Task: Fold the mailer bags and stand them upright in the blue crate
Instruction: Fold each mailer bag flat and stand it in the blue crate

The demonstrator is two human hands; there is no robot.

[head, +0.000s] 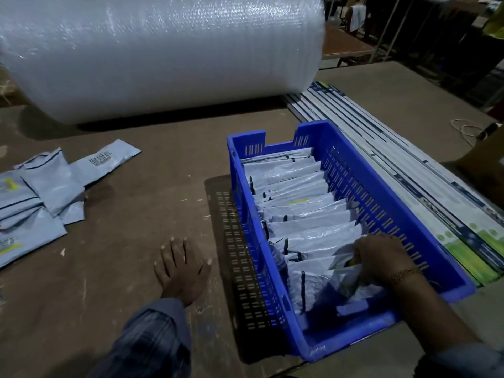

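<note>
On the table (131,214) we count one bubble-wrap roll (161,55) along the far edge and one blue crate (425,222) near the right, with bare surface between. We count roughly a dozen folded mailer bags (305,214) standing upright in the crate; a loose pile of unfolded bags (35,192) lies at the left edge. Our right hand (381,257) pinches a bag near the crate's front end. Our left hand (182,268) rests spread flat beside the crate.
</note>
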